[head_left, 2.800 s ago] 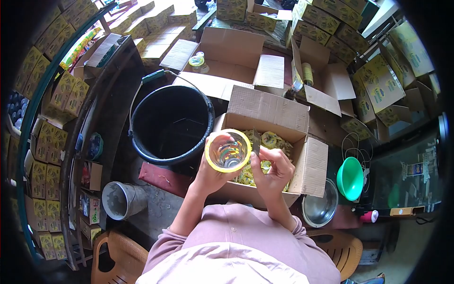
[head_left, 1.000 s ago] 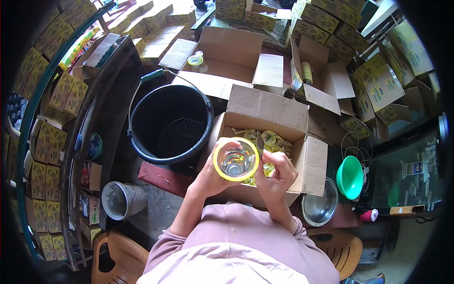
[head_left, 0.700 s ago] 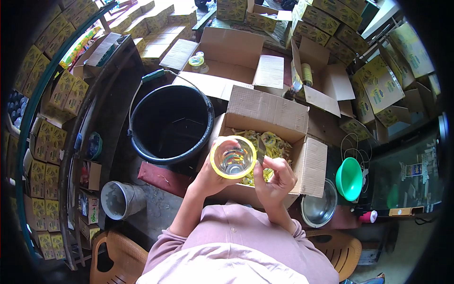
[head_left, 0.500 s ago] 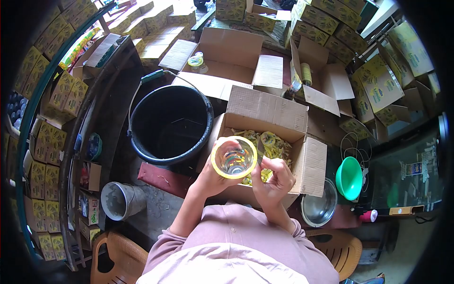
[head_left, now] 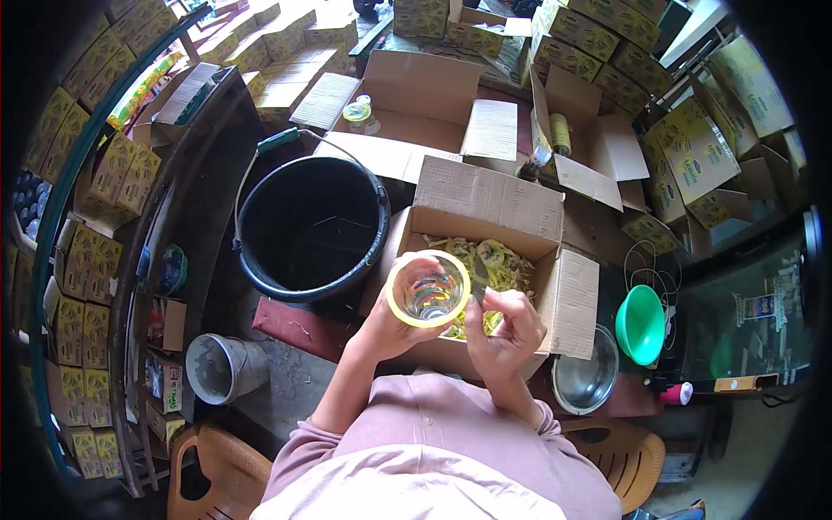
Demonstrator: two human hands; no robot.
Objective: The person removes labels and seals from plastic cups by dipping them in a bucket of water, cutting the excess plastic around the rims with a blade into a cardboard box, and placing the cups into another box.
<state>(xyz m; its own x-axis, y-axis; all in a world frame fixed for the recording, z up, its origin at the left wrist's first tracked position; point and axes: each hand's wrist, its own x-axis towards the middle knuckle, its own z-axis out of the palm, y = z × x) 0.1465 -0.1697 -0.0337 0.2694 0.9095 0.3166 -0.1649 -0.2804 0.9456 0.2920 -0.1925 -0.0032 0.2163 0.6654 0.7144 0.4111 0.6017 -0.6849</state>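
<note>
My left hand (head_left: 387,322) is wrapped round a clear cup (head_left: 431,293) with a yellow rim, its mouth tilted up toward me. Close to the cup's right side, my right hand (head_left: 505,334) is closed in a pinch on a small dark blade (head_left: 481,276) that points away from me. Both hands are above the near part of an open cardboard box (head_left: 487,198). Yellow-green printed pieces (head_left: 503,260) lie inside that box. My left fingers are partly hidden behind the cup.
A large black bucket (head_left: 251,260) stands left of the box, and a grey bucket (head_left: 227,368) sits lower left. At right are a metal bowl (head_left: 586,371) and a green bowl (head_left: 641,325). Further open boxes (head_left: 425,76) stand beyond.
My right hand has shifted slightly to the right, and the dark blade shows more clearly beside the cup. The cup has barely moved.
</note>
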